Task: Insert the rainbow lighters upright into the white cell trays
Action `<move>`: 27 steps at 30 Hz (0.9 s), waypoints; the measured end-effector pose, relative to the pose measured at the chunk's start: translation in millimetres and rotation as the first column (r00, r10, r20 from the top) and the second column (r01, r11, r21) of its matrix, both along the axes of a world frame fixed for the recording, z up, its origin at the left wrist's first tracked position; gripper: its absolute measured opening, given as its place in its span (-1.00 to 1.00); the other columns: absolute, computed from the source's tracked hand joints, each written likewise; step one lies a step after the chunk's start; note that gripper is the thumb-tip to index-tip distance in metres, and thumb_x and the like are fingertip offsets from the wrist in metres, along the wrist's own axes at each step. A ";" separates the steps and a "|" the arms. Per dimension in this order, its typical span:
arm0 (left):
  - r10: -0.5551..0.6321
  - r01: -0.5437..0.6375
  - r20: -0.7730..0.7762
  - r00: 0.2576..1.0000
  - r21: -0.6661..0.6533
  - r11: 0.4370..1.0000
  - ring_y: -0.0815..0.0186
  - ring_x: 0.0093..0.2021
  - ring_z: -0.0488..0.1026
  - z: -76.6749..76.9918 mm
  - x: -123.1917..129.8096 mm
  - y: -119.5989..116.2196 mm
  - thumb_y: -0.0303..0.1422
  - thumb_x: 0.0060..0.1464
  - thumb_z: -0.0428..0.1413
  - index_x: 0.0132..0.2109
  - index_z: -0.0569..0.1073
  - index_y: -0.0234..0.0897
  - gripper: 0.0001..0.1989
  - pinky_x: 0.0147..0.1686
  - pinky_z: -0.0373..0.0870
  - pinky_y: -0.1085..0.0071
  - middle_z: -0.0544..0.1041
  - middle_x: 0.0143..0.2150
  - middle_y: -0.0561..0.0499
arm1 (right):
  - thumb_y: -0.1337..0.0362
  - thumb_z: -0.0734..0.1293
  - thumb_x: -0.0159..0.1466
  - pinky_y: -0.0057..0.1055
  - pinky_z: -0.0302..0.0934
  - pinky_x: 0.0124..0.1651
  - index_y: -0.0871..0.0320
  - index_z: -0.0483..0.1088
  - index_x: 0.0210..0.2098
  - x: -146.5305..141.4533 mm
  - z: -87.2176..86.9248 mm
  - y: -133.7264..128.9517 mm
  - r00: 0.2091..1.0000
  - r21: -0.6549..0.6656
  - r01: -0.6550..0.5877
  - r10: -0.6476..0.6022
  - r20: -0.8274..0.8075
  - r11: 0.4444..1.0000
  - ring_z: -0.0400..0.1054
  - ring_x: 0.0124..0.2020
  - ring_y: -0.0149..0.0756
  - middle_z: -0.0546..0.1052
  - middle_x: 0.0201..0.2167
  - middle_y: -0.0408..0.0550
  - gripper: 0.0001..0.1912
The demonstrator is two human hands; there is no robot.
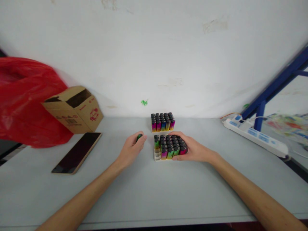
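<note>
My left hand (132, 148) is closed around a lighter (139, 137); only its dark green end shows between thumb and fingers. To the right of it, a clear plastic tray (157, 157) holds several upright lighters (170, 146) with black tops and coloured bodies. Bare slots show at the tray's near left corner. My right hand (189, 149) grips the tray's right side, fingers behind and thumb in front, against the outer lighters. Just behind stands a second tray (162, 132), packed with upright lighters (163, 121) of the same kind.
At the left, a phone (77, 153) lies beside an opened cardboard box (74, 110) and a red plastic bag (26, 99). A white power strip (257, 134) with cables lies at the right, near a blue metal frame (271, 86). A white wall (154, 57) bounds the table's back.
</note>
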State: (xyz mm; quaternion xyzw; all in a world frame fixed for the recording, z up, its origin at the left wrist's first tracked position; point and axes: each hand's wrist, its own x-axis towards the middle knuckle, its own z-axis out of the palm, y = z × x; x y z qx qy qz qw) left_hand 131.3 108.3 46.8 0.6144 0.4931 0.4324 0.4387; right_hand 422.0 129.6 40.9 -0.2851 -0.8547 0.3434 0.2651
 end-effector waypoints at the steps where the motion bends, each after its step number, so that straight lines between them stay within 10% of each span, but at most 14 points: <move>1: -0.012 0.012 0.014 1.000 -0.008 1.000 0.47 -0.61 0.01 0.1 -0.1 -0.1 -0.09 0.26 0.05 -0.39 0.19 -0.18 -0.64 -0.64 -0.01 0.53 0.13 -0.59 0.22 | 0.08 0.58 0.18 -0.07 0.33 0.26 -0.01 0.12 0.37 0.2 -0.1 0.2 1.000 0.001 -0.001 0.001 0.001 1.000 0.41 0.20 0.00 0.44 0.25 0.06 -0.10; 10: -0.135 0.138 0.069 0.988 -0.039 0.990 0.54 -0.74 0.17 2.2 1.1 -5.4 -0.08 0.32 0.10 -0.17 0.16 -0.11 -0.70 -0.76 0.14 0.57 0.37 -0.47 0.29 | 0.04 0.59 0.16 -0.06 0.29 0.29 -0.01 0.10 0.40 1.1 0.9 0.8 1.000 0.019 -0.015 0.015 0.000 1.000 0.39 0.23 0.01 0.42 0.28 0.08 -0.04; 16: -0.093 0.092 0.003 0.996 0.115 0.989 0.35 -0.30 0.55 4.3 0.4 -2.4 -0.20 0.15 0.30 -0.26 0.42 -0.26 -0.74 -0.29 0.54 0.41 0.50 -0.31 0.06 | -0.12 0.42 0.31 0.02 0.21 0.33 0.06 0.00 0.46 7.1 1.0 4.4 0.996 -0.039 -0.068 0.065 -0.067 0.997 0.29 0.31 0.07 0.31 0.36 0.19 -0.09; 27: -0.195 0.255 -0.215 0.957 0.300 0.919 0.26 -0.05 0.55 17.8 -2.9 -7.0 -0.31 0.34 0.14 -0.01 0.63 -0.20 -0.80 -0.09 0.52 0.38 0.59 -0.03 -0.07 | -0.26 0.17 0.42 0.06 0.14 0.37 -0.02 0.03 0.48 9.7 -0.6 4.7 0.990 0.005 -0.042 0.042 -0.132 0.999 0.21 0.35 0.05 0.29 0.38 0.14 -0.22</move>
